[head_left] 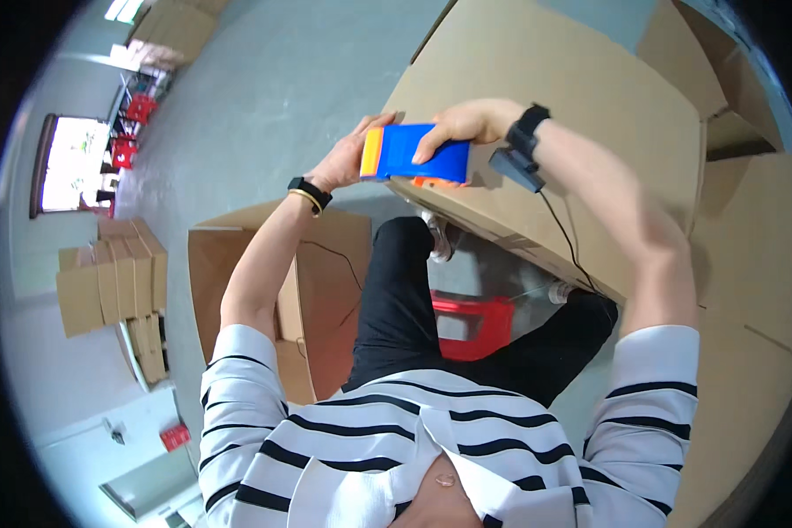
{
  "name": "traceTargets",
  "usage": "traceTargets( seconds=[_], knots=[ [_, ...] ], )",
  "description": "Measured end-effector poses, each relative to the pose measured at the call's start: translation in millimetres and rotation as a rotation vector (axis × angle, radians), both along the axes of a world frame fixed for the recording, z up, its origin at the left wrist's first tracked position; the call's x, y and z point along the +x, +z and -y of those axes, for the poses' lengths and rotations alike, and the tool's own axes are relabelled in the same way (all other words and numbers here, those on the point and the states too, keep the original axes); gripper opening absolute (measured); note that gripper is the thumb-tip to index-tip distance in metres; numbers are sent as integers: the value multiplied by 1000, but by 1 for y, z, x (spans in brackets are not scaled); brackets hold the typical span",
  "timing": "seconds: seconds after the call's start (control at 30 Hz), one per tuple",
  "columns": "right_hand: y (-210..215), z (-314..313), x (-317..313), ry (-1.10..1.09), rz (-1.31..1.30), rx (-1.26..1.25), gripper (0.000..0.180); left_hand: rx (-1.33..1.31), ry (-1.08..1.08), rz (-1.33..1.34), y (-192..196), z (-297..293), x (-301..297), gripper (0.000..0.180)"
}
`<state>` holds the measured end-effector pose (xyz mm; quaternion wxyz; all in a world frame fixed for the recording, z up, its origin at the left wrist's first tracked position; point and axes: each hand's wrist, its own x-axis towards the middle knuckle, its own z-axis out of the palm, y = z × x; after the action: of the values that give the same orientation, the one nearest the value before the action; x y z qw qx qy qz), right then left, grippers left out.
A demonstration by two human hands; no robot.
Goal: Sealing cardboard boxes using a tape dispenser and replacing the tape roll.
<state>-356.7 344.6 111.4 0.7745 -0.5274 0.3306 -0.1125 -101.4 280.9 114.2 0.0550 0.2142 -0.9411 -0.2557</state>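
Observation:
A blue, block-shaped thing (pixel 398 151) with a yellow-orange end and some orange on its underside is held above the near left corner of a large cardboard box (pixel 581 114). I cannot make out its exact kind. My right hand (pixel 466 128) grips its right part, with the thumb lying across the blue top. At the yellow-orange end, my left hand (pixel 348 158) closes against its side, fingers pointing away from me and partly hidden behind it. A black strap (pixel 526 128) with a small grey block and a cable sits on my right wrist.
An open cardboard box (pixel 229 255) stands by my left knee. A red plastic stool (pixel 484 326) shows between my legs. More cardboard (pixel 757 238) lies to the right, and folded cartons (pixel 114 277) stand by the left wall. The cable (pixel 561 229) hangs over the large box's edge.

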Motion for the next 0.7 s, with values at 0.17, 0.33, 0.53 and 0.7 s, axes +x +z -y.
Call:
traceTargets(
  seconds=[0.17, 0.33, 0.53, 0.7],
  knots=[
    [40, -55, -56, -93, -141, 64, 69, 191, 29, -92, -3, -51, -44, 104],
    [73, -113, -112, -61, -495, -63, 74, 76, -4, -77, -9, -69, -61, 99],
    [114, -235, -230, -266, -569, 128, 65, -35, -43, -108, -17, -57, -39, 94],
    [145, -370, -290, -537, -579, 433, 41, -130, 9, -55, -11, -31, -20, 98]
  ],
)
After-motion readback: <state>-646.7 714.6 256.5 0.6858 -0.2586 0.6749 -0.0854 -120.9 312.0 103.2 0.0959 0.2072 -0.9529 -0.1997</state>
